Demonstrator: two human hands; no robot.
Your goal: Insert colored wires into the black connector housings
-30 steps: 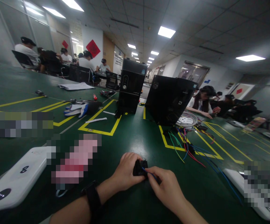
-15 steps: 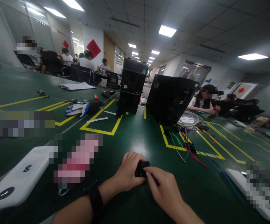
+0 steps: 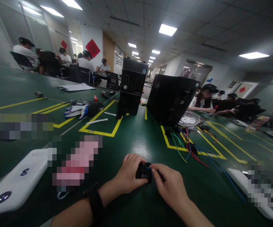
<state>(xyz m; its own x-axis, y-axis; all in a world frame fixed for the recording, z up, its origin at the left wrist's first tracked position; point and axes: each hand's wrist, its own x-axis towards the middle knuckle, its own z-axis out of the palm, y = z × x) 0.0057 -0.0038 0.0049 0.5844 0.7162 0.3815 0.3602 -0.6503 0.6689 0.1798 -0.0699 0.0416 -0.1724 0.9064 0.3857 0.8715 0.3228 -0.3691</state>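
Note:
My left hand (image 3: pixel 131 172), with a black band on the wrist, is wrapped round a small black blocky part (image 3: pixel 144 172) low over the green table. Its exact kind is too dark to make out. Between the thumb and index finger of my right hand (image 3: pixel 170 183) is a thin blue wire (image 3: pixel 148 168). The wire's tip lies across the upper face of the black part; whether it goes inside cannot be seen. My other right fingers are curled under, over something dark that is mostly hidden.
Two black computer towers (image 3: pixel 133 85) stand ahead, the right one (image 3: pixel 171 97) beside a white basket (image 3: pixel 189 119) and loose coloured wires (image 3: pixel 185 145). Gloves (image 3: pixel 79 110) and papers (image 3: pixel 77 87) lie left. White devices (image 3: pixel 15 183) flank me. A co-worker (image 3: pixel 208 99) sits at right.
My right hand has shifted slightly right and up from the black part, and the blue wire now shows between its fingertips and the part. My left hand keeps its hold. The view has shifted slightly.

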